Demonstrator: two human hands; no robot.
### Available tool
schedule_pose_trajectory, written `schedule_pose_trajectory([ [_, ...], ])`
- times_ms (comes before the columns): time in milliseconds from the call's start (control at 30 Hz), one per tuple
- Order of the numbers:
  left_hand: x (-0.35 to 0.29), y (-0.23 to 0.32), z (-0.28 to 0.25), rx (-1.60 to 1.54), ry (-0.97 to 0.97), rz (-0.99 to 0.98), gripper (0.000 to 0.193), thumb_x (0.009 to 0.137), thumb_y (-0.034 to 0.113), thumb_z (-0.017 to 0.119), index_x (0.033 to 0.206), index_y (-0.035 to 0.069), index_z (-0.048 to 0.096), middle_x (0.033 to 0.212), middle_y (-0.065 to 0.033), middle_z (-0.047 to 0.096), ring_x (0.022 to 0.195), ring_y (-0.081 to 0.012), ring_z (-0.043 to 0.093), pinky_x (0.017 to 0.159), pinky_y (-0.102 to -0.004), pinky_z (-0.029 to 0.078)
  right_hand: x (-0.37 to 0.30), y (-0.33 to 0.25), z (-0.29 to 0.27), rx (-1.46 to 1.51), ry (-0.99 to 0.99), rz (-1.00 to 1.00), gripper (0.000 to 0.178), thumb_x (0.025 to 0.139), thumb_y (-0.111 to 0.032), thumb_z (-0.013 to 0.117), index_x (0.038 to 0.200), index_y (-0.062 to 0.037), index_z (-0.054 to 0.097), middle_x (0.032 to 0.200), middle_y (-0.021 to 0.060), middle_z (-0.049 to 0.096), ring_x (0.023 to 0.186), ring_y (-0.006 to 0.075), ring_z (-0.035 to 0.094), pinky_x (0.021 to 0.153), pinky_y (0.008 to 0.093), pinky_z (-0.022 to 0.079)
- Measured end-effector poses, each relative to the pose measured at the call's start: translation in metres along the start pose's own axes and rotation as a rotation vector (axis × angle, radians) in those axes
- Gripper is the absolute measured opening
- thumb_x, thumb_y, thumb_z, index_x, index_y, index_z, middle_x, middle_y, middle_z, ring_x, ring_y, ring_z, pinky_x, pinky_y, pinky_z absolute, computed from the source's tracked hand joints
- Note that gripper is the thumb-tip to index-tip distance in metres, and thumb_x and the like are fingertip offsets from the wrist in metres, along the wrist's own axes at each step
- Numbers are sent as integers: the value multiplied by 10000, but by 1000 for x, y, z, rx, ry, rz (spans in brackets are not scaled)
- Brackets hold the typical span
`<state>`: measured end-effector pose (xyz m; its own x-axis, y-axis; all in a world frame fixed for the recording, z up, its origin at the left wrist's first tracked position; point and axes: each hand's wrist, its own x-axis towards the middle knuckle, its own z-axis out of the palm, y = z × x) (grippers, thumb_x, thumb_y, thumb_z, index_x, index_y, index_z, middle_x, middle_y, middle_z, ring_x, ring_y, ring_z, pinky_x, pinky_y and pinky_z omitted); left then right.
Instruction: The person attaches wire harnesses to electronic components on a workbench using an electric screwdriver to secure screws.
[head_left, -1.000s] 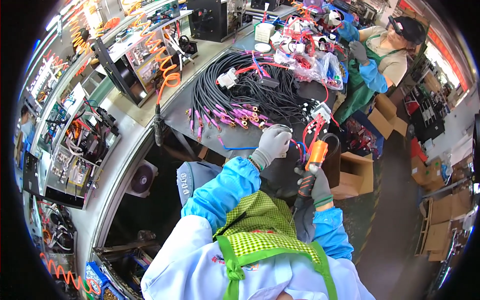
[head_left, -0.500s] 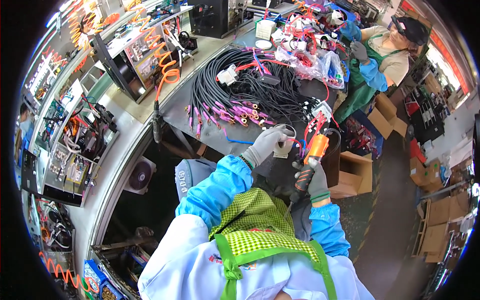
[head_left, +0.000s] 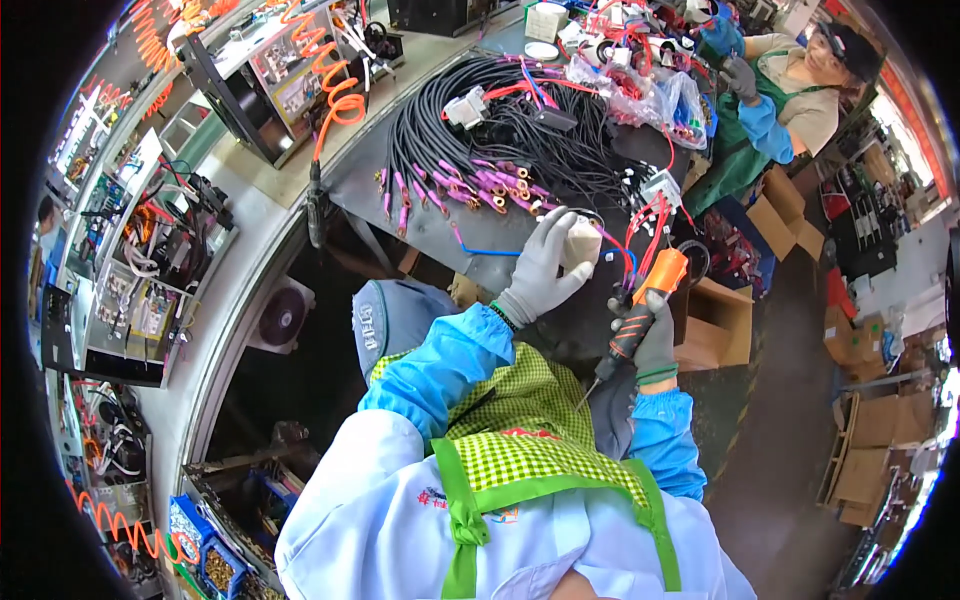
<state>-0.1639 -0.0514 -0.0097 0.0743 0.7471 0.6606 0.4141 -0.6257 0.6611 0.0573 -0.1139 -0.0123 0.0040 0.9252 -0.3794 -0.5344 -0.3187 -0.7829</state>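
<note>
Grey work gloves cover both my hands. My left hand (head_left: pixel 540 272) is curled around a small cream-white block-shaped part (head_left: pixel 582 248) at the table's near edge. My right hand (head_left: pixel 652 340) grips an orange-and-black power screwdriver (head_left: pixel 632 328); its orange end points up and away, and its thin bit slants down toward my lap. Just beyond the screwdriver, red wires (head_left: pixel 655 215) run up to a white connector piece (head_left: pixel 660 187). A blue wire (head_left: pixel 492 252) with a purple sleeve lies left of my left hand.
A large bundle of black cables (head_left: pixel 440 115) with purple-sleeved ring terminals covers the table's middle. Plastic bags (head_left: pixel 640 95) and tangled red wiring lie behind. A co-worker in a green apron (head_left: pixel 755 140) stands far right. Cardboard boxes (head_left: pixel 722 325) sit right; a coiled orange hose (head_left: pixel 335 105) hangs left.
My left hand has turned and lifted, and the cream-white part now shows plainly in its fingers. My right hand and the screwdriver have shifted slightly right. The whole view has moved a little.
</note>
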Motion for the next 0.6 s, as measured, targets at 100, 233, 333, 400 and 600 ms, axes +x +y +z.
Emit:
schedule_pose_trajectory([
  [100, -19, 10, -4, 29, -11, 21, 646, 774, 240, 701, 1305, -25, 445, 1352, -236, 437, 1262, -427, 439, 1036, -465, 399, 3, -2, -2, -19, -20, 42, 380, 854, -367, 595, 1129, -132, 478, 954, 166, 675, 628, 250, 653, 503, 339, 537],
  [233, -31, 17, -11, 30, -55, -18, 634, 793, 248, 681, 1319, -11, 438, 1333, -245, 449, 1249, -434, 443, 1032, -460, 398, 2, 2, -5, 15, -16, -79, 439, 850, -387, 592, 1166, -105, 476, 973, 167, 670, 608, 237, 653, 491, 337, 537],
  [333, -25, -3, -18, 180, 18, -131, 693, 791, 281, 689, 1351, -13, 406, 1330, -256, 456, 1224, -419, 461, 1026, -458, 401, 1, -1, -13, -43, -65, 35, 446, 865, -391, 571, 1199, -106, 496, 963, 168, 677, 638, 244, 656, 492, 328, 541],
  [400, -12, -11, -26, 243, -161, -248, 804, 776, 389, 715, 1389, -5, 374, 1348, -252, 458, 1238, -408, 457, 1025, -450, 404, 1, 1, -9, -27, -42, 37, 440, 866, -391, 570, 1195, -109, 493, 968, 170, 678, 644, 245, 658, 493, 329, 541],
  [600, 23, -18, -15, 269, -483, -407, 1051, 682, 548, 769, 1435, -17, 303, 1347, -267, 470, 1204, -410, 506, 1002, -432, 430, 10, 5, -10, -16, -10, -44, 403, 860, -388, 589, 1135, -115, 479, 998, 180, 664, 676, 253, 665, 506, 332, 551],
])
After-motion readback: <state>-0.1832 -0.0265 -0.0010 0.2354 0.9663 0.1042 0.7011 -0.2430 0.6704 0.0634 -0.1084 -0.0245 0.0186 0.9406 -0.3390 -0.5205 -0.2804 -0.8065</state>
